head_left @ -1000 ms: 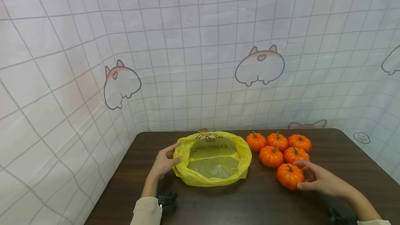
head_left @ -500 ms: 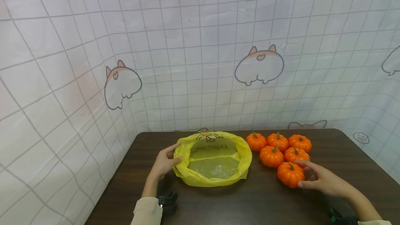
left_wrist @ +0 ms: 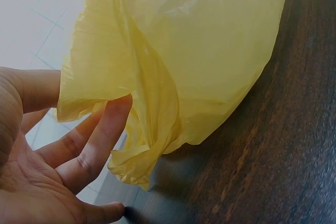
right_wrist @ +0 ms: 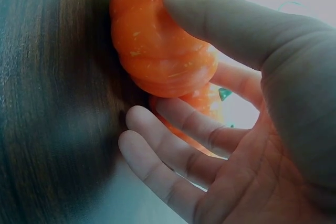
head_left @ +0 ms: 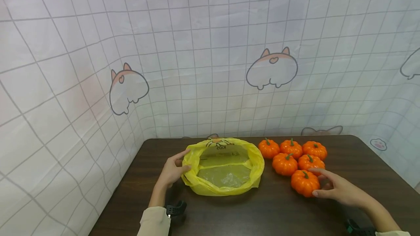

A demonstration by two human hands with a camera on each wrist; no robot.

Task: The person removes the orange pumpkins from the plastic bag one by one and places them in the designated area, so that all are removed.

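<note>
A yellow plastic bag (head_left: 226, 191) stands on the dark table with its mouth spread wide and its rim folded outward. My left hand (head_left: 171, 170) holds the bag's left rim; in the left wrist view, the thumb goes behind the yellow film (left_wrist: 100, 61) and the fingers (left_wrist: 105, 135) lie below its edge. On the right, my right hand (head_left: 338, 189) has thumb and fingers around the right side of the nearest small orange pumpkin (head_left: 304, 184). The right wrist view shows the thumb pressed on that pumpkin (right_wrist: 157, 40), which rests on the table. Its far side is hidden there.
Several more orange pumpkins (head_left: 284, 164) sit close together behind the nearest one, just right of the bag. A white grid-patterned cloth (head_left: 210, 65) hangs behind and beside the dark wooden table (head_left: 249, 217).
The nearest pumpkin has shifted very slightly back toward the others, with my right hand at it. My left hand and the bag stay in place.
</note>
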